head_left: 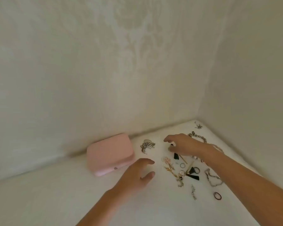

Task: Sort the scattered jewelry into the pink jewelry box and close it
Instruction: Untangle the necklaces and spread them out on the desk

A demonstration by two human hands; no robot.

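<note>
The pink jewelry box (110,154) lies closed on the white surface near the back wall, its snap button facing me. To its right, scattered jewelry covers the surface: a silver cluster (147,145), a beaded bracelet (198,137), black tassel earrings (193,173), a pink flower piece (167,160), a silver chain (213,177) and a dark ring (217,195). My left hand (136,175) hovers open just right of the box. My right hand (181,145) hovers over the jewelry with fingers spread, holding nothing that I can see.
The white surface (55,193) sits in a corner, with pale patterned walls behind and to the right. A small silver piece (198,125) lies deep in the corner. Another short silver chain (194,192) lies nearer me.
</note>
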